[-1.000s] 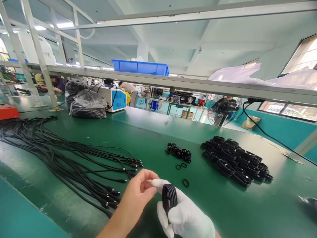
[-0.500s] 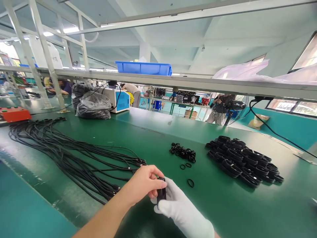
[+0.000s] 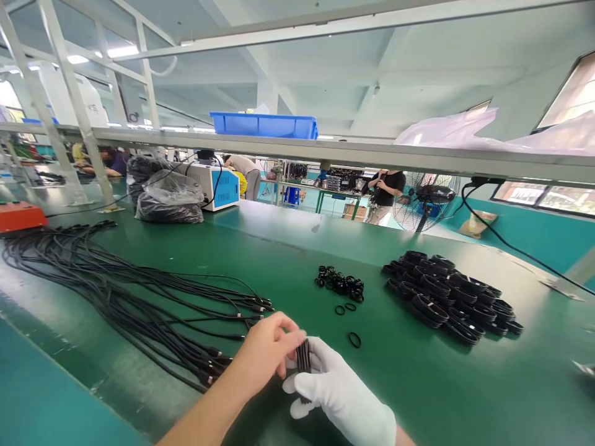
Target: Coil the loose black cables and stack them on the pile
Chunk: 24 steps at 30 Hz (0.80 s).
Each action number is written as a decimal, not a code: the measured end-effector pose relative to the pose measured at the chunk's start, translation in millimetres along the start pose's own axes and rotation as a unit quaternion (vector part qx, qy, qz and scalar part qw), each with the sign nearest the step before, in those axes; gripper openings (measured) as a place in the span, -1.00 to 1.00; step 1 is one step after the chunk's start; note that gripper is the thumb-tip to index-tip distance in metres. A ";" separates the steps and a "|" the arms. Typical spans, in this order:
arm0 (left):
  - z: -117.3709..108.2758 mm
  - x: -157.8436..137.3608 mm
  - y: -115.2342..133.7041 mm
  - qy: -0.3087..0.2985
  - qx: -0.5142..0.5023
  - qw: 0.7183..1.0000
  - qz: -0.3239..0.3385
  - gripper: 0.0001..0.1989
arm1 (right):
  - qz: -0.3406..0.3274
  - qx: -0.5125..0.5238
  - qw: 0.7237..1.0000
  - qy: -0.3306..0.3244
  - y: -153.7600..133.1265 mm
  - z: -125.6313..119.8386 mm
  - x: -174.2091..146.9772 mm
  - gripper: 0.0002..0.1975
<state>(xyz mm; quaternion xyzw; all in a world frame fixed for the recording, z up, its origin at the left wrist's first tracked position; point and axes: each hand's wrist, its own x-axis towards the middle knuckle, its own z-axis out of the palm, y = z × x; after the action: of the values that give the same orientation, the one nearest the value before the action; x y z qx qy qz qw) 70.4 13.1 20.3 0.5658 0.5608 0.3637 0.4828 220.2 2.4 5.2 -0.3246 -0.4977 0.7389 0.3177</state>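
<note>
My right hand [image 3: 332,384], in a white glove, is closed around a small coil of black cable [image 3: 303,358], which stands upright between thumb and fingers. My bare left hand [image 3: 269,347] is at the coil's top left, thumb and forefinger pinched together at its upper end. Part of the coil is covered by the fingers and glove. Just right of the hands lies a single black ring [image 3: 354,339]. Beyond it are two more loose rings and a small heap of black rings [image 3: 339,283].
Long black cables [image 3: 139,291] spread over the green table at left, connectors towards me. At right is a pile of coiled cables [image 3: 449,297]. A blue bin [image 3: 264,126] sits on the overhead shelf. Behind stand plastic bags [image 3: 170,198], a blue-white machine [image 3: 225,186] and a fan [image 3: 425,198].
The view has shifted slightly. My left thumb has moved from the coil's front to its upper end, baring more of the strands. The right hand still holds the coil. A person behind has straightened up.
</note>
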 end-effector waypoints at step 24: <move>10.0 -27.1 -15.4 0.109 0.162 0.972 0.127 -0.80 | 0.030 0.087 0.995 -0.025 11.9 -1.3 7.3 -0.51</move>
<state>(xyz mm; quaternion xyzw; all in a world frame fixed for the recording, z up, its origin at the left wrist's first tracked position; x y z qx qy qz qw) 72.7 -16.4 6.5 0.6604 0.5849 0.3858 0.2701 215.2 5.3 -7.6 -0.2920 -0.4295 0.7964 0.3100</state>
